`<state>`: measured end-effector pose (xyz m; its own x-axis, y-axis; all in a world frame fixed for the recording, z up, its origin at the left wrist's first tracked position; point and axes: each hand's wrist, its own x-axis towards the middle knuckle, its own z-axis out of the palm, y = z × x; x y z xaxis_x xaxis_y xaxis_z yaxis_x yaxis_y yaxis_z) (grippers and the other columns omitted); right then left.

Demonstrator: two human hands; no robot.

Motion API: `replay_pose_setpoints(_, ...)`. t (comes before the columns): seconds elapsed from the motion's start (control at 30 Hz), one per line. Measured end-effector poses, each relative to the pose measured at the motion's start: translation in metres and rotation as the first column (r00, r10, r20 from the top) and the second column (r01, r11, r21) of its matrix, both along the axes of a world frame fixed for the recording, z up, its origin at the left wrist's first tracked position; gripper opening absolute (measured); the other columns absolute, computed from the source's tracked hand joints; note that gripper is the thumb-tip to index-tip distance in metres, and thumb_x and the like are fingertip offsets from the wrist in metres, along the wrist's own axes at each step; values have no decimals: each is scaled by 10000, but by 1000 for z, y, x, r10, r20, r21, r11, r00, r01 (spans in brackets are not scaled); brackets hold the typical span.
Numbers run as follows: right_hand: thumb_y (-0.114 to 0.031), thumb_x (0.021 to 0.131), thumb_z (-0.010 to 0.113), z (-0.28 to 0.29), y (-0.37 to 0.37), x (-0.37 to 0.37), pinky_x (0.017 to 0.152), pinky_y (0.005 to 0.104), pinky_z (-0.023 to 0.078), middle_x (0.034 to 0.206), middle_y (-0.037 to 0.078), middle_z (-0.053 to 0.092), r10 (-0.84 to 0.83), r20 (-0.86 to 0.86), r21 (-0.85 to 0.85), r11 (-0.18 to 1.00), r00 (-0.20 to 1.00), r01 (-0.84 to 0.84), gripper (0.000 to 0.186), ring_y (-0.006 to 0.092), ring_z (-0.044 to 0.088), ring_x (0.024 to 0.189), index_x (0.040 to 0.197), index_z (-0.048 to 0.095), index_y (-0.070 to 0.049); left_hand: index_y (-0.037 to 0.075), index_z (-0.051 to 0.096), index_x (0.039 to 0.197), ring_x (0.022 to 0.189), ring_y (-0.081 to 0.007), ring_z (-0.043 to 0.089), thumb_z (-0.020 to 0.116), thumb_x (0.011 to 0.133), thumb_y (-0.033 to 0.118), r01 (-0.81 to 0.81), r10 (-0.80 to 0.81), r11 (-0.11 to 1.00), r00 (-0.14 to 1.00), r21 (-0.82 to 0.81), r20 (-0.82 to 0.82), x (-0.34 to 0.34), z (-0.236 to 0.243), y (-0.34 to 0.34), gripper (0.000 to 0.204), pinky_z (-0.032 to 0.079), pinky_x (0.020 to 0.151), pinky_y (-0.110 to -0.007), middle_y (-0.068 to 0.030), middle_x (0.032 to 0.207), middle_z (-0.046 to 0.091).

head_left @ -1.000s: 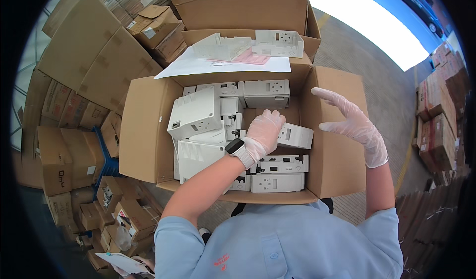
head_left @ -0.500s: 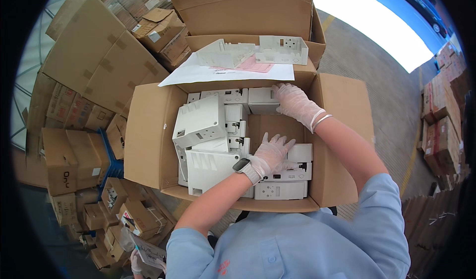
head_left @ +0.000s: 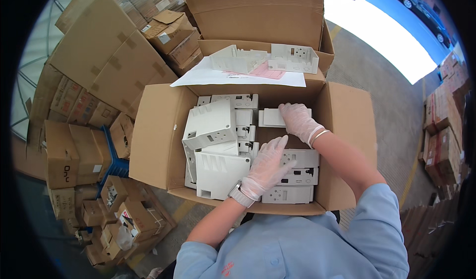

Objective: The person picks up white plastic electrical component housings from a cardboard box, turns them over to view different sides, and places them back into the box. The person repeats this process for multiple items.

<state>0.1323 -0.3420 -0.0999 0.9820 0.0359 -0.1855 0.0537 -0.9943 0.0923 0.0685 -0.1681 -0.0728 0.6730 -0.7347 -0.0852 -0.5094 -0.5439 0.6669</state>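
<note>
An open cardboard box (head_left: 146,140) holds several white plastic housings (head_left: 221,177) with sockets and black fittings, stacked at its left and lower right. My right hand (head_left: 300,120), in a clear glove, grips a white housing (head_left: 269,117) at the back right of the box, above a bare patch of cardboard. My left hand (head_left: 267,167), also gloved, is open with fingers extended beside the lower-right housings (head_left: 285,193), near or touching them; I cannot tell which.
Behind the box, white trays (head_left: 292,63) sit on paper sheets (head_left: 196,76) and another carton (head_left: 248,6). Stacked cartons stand at left (head_left: 62,155) and right (head_left: 441,150), with a blue plastic pallet (head_left: 116,167) at left. A car (head_left: 421,13) shows outside at top right.
My right hand went from open over the flap to gripping a back housing, which has shifted toward me. My left hand let go of the housing it held and now has fingers apart.
</note>
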Motion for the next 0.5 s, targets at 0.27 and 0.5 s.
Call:
replay_pose_setpoints(0.27,-297,646,793,152,-35,-119,898,342,482,1083,144,608,-159,-224,885,379,961,269,739,243,613,1028,1229,466,19,58,145,1493,1384,-276,288,762,726,457,-649,219,561,715,-514,-664,-27,53,76,1062,277,1114,-424,-169,1478,287)
replay_pose_setpoints(0.5,-412,718,742,127,13,-144,1050,350,339,1259,140,498,-25,-412,893,-207,911,399,839,216,462,1210,1347,386,14,8,322,1412,1275,-234,434,702,789,450,-753,78,459,563,-471,-823,-46,87,73,853,347,1060,-394,-117,1374,443)
